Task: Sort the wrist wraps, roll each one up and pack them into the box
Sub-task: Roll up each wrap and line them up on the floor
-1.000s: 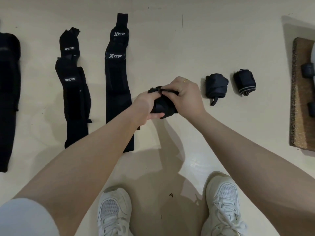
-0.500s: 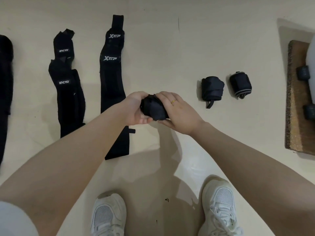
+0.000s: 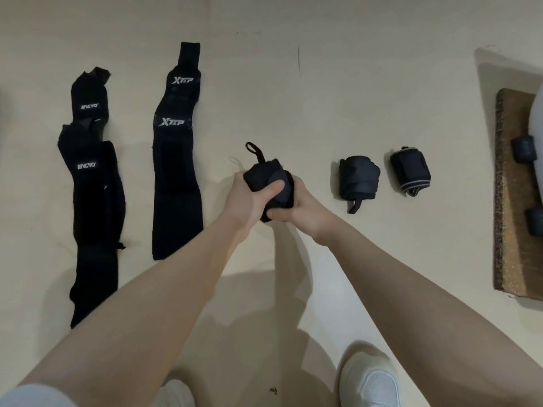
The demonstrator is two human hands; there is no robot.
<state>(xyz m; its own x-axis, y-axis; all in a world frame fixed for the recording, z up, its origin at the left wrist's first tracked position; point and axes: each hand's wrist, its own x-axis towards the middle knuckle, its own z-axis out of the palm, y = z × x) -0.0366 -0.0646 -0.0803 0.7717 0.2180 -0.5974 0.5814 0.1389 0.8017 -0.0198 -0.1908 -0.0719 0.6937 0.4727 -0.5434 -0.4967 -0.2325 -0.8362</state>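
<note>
- Both hands, left (image 3: 245, 198) and right (image 3: 299, 208), clamp together around a black rolled wrap (image 3: 269, 179), held above the floor (image 3: 293, 98); its loop sticks up.
- Two finished rolls (image 3: 358, 179) lie just right of it.
- Two flat wraps (image 3: 176, 160) stretch out at left.
- A brown board (image 3: 511, 230) sits far right.

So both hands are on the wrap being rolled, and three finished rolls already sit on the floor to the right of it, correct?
Not quite. The head view shows two finished rolls on the floor, one and another, right of the wrap gripped by the left hand and right hand.
</note>
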